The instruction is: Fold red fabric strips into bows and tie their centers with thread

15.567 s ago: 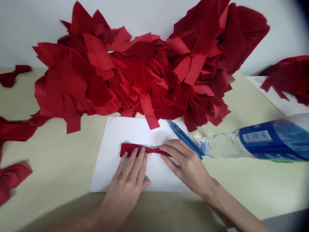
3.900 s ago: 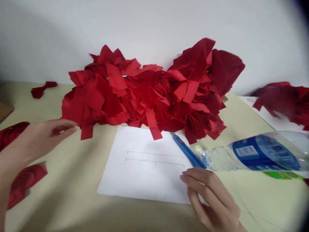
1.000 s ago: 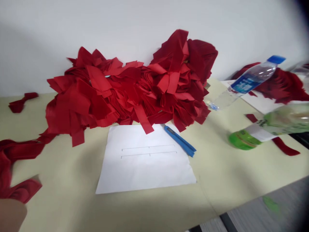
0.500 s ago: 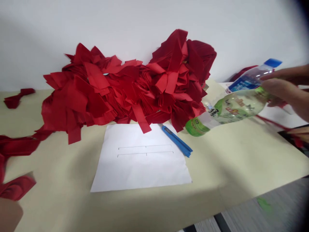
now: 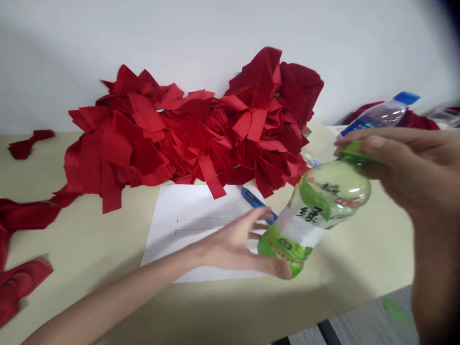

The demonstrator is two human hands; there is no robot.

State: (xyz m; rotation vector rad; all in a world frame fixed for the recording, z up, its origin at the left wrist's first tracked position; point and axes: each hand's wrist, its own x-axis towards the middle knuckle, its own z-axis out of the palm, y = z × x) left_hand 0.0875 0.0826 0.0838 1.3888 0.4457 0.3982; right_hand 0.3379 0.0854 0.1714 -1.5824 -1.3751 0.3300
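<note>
A green-capped plastic drink bottle (image 5: 312, 213) with a green and white label hangs tilted above the table, its base to the lower left. My right hand (image 5: 398, 163) pinches it at the cap. At the base, my left hand (image 5: 240, 244) has its fingers spread and the thumb across the lower front of the bottle; firm contact cannot be made out. Below that hand lies a white paper sheet (image 5: 168, 254) with ruled black lines. A blue utility knife (image 5: 251, 197) rests on the sheet's upper right, partly hidden by my left fingers.
A large heap of red fabric strips (image 5: 187, 139) stands along the wall behind the sheet. More red strips (image 5: 30, 215) lie at the left. A blue-capped clear bottle (image 5: 388, 112) leans at the back right. The table's edge (image 5: 366, 302) runs across the lower right.
The green-capped bottle has moved left and toward me, swinging from nearly level to steeper. My left hand has come in from the lower left to its base.
</note>
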